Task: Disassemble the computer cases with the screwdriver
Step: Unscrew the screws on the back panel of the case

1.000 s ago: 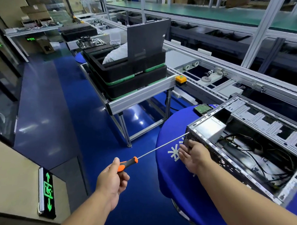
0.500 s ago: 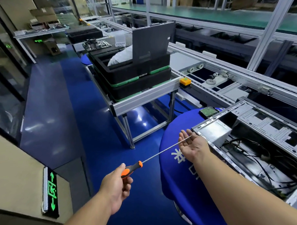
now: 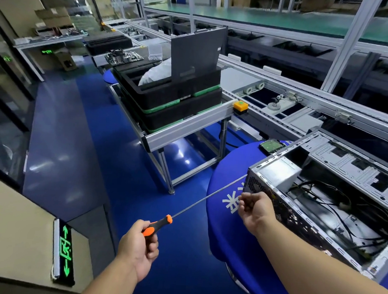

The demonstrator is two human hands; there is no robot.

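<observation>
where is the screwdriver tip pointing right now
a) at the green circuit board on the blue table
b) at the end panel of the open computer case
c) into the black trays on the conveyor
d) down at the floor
b: the left hand holds the screwdriver by its orange and black handle, and the long shaft runs up to the perforated end panel of the computer case, just above the right hand.

We see an open computer case [image 3: 324,197] on a blue-covered worktop [image 3: 229,237]; our left hand [image 3: 137,249] grips the orange-and-black screwdriver [image 3: 158,225], its long shaft reaching the case's rear corner; our right hand [image 3: 255,213], fingers curled, hangs just beside that corner.
</observation>
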